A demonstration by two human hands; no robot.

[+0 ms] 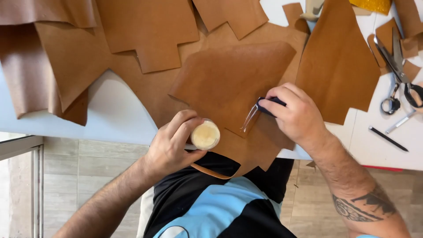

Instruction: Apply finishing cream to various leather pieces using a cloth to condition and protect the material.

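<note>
The left hand (172, 145) is wrapped around a small open jar (205, 135) of pale yellowish paste, held at the near edge of the white table (114, 112). The right hand (296, 115), well apart from it, pinches a small dark-handled applicator (264, 107), perhaps a brush, its tip resting on the edge of a tan leather piece (229, 83). More cut leather panels (145, 31) overlap across the table. To the right lie scissors (398, 72) and a black pencil (387, 139).
</note>
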